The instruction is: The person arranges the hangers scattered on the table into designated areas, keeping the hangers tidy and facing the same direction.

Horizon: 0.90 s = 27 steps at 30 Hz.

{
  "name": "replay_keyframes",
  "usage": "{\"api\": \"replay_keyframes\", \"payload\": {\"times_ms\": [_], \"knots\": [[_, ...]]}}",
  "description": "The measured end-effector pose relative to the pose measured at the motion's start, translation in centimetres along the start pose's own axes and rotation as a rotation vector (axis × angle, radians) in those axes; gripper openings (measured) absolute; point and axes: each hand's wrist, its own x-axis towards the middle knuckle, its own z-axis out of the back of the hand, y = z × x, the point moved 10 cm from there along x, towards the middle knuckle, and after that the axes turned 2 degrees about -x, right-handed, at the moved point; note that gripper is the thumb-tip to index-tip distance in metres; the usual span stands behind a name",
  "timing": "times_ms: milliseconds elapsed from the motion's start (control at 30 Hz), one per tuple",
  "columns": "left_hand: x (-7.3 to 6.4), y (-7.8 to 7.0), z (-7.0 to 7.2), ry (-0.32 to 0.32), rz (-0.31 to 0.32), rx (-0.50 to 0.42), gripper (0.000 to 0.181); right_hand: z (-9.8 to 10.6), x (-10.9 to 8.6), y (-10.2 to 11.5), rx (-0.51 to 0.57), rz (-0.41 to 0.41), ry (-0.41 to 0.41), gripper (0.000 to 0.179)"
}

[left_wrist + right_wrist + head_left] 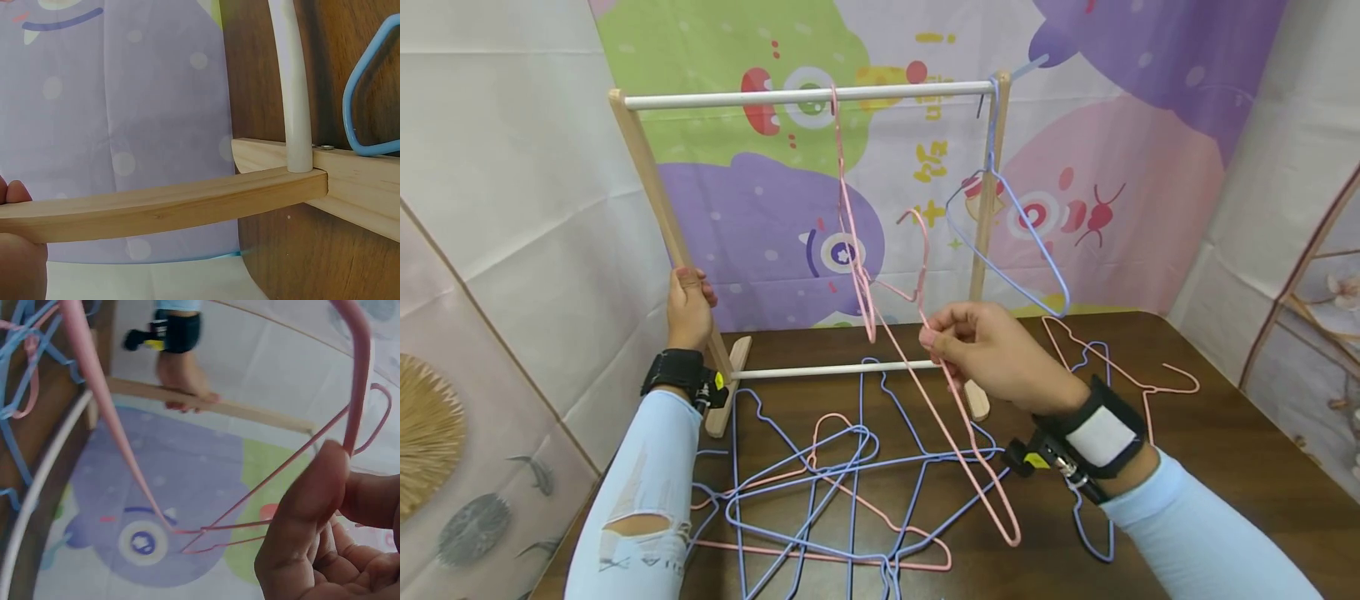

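Observation:
My left hand (689, 312) grips the left wooden post (656, 187) of a small rack; the left wrist view shows that post (156, 209) running down to its foot. Between thumb and fingers, my right hand (988, 350) pinches one side of a pink wire hanger (924, 250), its hook upward and below the top bar (700, 101). Another pink hanger (844, 179) hangs mid-bar, close beside the held one. A blue hanger (1033, 237) hangs by the right post. In the right wrist view, pink wire (103, 400) passes close to the camera.
Several blue hangers (889, 560) lie tangled on the brown table (1225, 467) in front of the rack, with a pink one (943, 558) among them. More lie at the right, including a pink hanger (1150, 389). A white lower bar (827, 370) joins the posts. A patterned cloth hangs behind.

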Motion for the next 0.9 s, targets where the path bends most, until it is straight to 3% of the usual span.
{"api": "replay_keyframes", "payload": {"times_ms": [400,633,733,900], "knots": [[0.1,0.2,0.0,-0.002,-0.004,-0.006,0.048,1.0,4.2,5.9,0.093,0.07,-0.145,0.018],[0.4,0.0,1.0,-0.007,-0.025,0.009,0.054,1.6,7.3,8.9,0.181,0.087,-0.205,0.019],[0.4,-0.1,1.2,-0.019,-0.035,0.021,0.057,1.9,8.5,9.7,0.174,0.081,-0.235,0.019],[0.4,-0.1,0.5,0.015,-0.032,0.031,0.06,2.8,10.3,10.3,0.103,0.055,-0.269,0.021]]}}
